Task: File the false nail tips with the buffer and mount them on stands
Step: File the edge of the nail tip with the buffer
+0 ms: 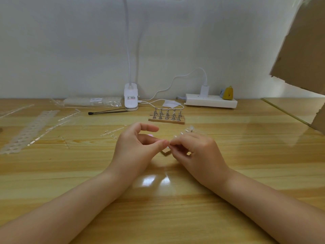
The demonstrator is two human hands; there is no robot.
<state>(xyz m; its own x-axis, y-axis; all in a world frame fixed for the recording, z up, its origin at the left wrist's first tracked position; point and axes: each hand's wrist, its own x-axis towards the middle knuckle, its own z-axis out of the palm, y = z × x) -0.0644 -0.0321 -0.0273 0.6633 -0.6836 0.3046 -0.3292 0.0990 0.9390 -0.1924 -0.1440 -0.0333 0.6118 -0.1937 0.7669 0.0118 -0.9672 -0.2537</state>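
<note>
centre frame: left hand [135, 147] and right hand [195, 148] meet fingertip to fingertip, curled around something tiny, probably a nail tip; unclear | just above right: loose clear tips [189, 129] on table [175, 217] | beyond: stands [167, 115] all bare, mounting undone | buffer not identifiable

Two printed labels show, and neither can be read. The white clip base of the lamp [131, 98] at the back of the counter carries a small sticker with a line of dark characters over a line of red ones, too small and blurred to make out. The clear plastic bag [93, 102] lying left of the lamp has a white label with fine print and what looks like a red line, likewise illegible.
</note>
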